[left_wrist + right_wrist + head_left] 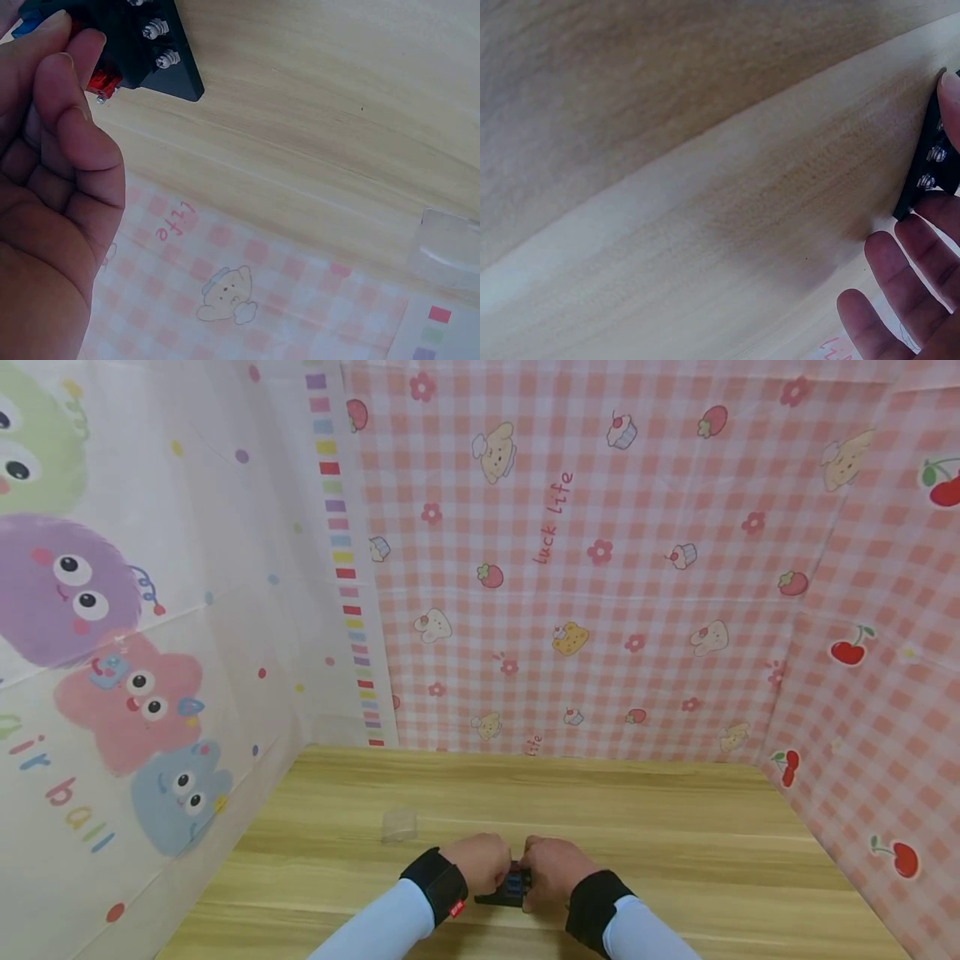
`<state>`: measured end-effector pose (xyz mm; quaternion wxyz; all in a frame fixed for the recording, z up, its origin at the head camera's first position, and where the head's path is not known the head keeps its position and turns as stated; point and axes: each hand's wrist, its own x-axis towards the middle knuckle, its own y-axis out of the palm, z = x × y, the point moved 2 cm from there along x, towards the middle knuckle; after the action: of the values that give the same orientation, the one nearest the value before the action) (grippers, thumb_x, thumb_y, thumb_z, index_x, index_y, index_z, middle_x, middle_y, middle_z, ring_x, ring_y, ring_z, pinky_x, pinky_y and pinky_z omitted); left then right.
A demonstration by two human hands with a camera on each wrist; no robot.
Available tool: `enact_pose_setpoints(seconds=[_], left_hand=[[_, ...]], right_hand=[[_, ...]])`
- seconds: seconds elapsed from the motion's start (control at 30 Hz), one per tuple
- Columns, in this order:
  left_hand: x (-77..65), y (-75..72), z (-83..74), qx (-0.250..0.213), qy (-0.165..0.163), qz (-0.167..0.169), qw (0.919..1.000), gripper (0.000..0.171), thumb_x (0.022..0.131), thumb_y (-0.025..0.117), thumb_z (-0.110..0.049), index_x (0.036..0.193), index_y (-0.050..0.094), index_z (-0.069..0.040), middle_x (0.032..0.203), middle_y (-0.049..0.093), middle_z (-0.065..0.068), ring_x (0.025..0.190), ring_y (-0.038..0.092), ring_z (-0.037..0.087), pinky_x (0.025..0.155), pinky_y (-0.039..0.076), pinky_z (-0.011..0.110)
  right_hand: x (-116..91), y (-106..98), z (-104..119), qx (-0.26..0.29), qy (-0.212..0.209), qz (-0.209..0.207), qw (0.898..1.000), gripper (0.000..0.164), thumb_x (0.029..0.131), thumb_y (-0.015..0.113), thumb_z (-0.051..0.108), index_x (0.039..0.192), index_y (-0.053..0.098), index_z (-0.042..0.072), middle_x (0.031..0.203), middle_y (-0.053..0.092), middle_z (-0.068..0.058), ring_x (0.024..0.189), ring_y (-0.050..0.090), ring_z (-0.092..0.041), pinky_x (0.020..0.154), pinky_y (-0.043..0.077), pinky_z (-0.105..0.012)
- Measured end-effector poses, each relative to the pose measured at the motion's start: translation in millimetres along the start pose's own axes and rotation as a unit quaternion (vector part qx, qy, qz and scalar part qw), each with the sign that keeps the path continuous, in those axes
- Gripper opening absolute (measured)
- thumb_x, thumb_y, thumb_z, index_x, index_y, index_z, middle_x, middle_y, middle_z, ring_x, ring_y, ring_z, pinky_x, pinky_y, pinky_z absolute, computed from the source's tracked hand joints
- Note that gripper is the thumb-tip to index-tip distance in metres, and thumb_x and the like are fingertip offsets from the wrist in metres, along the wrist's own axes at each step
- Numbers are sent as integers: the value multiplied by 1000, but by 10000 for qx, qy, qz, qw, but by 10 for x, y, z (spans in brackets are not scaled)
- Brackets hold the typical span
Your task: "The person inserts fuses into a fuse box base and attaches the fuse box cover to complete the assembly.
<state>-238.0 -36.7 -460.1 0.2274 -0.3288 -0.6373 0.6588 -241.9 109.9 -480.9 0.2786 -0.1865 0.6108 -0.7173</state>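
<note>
A black fuse block [498,900] lies on the table between both hands, with metal screw terminals [155,30] along its side. Blue blade fuses [514,883] and a red blade fuse [105,79] show in it. My left hand [480,862] is over the block, thumb and forefinger pinching at a small red blade fuse, mostly hidden by the fingertips. With thumb and forefinger, my right hand [558,870] grips the block by its ends; in the right wrist view its other fingers [900,281] extend away from the block.
A clear plastic cover [400,825] sits on the wood-grain table [675,827], left of and behind the hands. Patterned cloth [600,610] hangs behind the table and at both sides.
</note>
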Motion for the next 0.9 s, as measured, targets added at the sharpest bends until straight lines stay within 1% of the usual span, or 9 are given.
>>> enact_pose_setpoints(seconds=[0.1,0.37,0.57,0.67,0.77,0.9], left_hand=[[9,-2,-4,82,-40,0,10000,25,78,79,-4,61,65,-16,56,49,-12,53,44,4,52,36,17],[11,31,-4,343,55,-134,9993,26,77,79,-5,60,63,-17,55,46,-12,52,41,4,52,34,19],[15,35,-39,667,94,-249,9974,20,78,80,-8,66,66,-17,59,51,-10,56,42,6,57,38,22],[11,66,-28,647,69,-248,9976,21,78,80,-9,66,65,-16,59,50,-10,55,40,7,56,36,22],[-1,86,-28,573,-23,-208,9981,23,79,80,-9,65,63,-16,59,49,-10,55,40,7,55,36,22],[-14,54,-61,535,-155,-113,9984,22,78,82,-9,69,63,-16,61,49,-10,57,44,7,57,39,22]], right_hand=[[2,0,4,-13,7,-13,10000,39,66,91,33,99,79,15,90,55,6,72,53,-8,72,49,-27],[10,16,-2,-85,-89,-129,9998,37,64,91,32,96,79,17,87,55,7,70,52,-7,70,48,-26],[18,33,-20,-15,-77,-150,9999,38,64,92,31,98,79,18,87,54,7,70,51,-8,70,47,-26],[13,28,-19,11,-119,-173,9998,38,64,92,31,96,79,16,88,55,7,71,52,-8,70,48,-26],[2,20,-7,54,-187,-214,9996,38,64,91,31,96,79,15,87,55,7,71,52,-7,70,48,-26],[-13,14,4,37,-255,-283,9993,38,63,92,30,96,79,16,85,54,8,70,50,-6,69,47,-25]])
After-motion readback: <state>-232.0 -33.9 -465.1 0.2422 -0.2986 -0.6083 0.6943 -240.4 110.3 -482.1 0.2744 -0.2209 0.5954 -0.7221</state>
